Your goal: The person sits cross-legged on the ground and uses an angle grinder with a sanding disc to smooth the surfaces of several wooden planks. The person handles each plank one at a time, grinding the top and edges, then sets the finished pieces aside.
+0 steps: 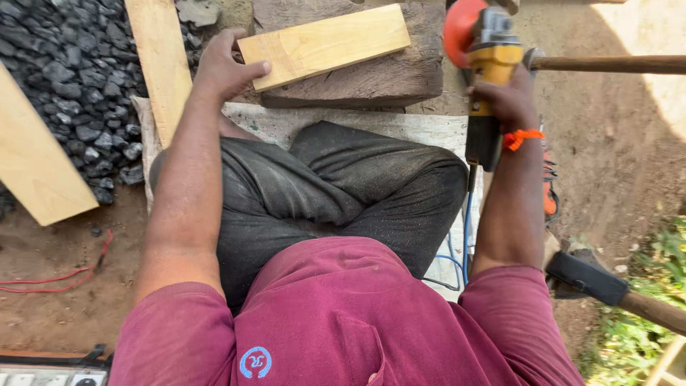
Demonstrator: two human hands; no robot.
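Two hands at work, dark rough wooden slab (371, 80) on the ground carrying a pale rectangular wooden block (325, 44), left hand (223, 68) gripping the block's end, right hand (509, 100) closed around a yellow angle grinder (487, 68), orange wrist thread (522, 137)

three pale wooden planks (325, 44), one angle grinder (489, 78), two hammers (607, 286)

Bare dirt ground (629, 164) carries a dark wood slab (386, 75), pale planks (32, 164), black gravel (71, 64) and a white sack (343, 121).
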